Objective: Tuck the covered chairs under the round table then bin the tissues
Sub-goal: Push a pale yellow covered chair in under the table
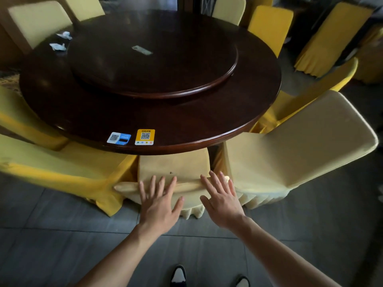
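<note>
We press our left hand (pixel 159 204) and right hand (pixel 220 200), fingers spread flat, on the cream chair (pixel 174 168) at lower centre, its backrest top running left-right, seat facing the round table (pixel 145 112).

Dim indoor light, soft sheen on the dark round table (pixel 238 121), brightest on the cream chair (pixel 300 141) at right, edges bowed by wide-angle distortion, corners murky and blurred.

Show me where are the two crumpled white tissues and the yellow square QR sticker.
Upper crumpled white tissue (pixel 64 35), head view, its middle.
Lower crumpled white tissue (pixel 57 46), head view, its middle.
Yellow square QR sticker (pixel 145 137), head view, printed code.
</note>
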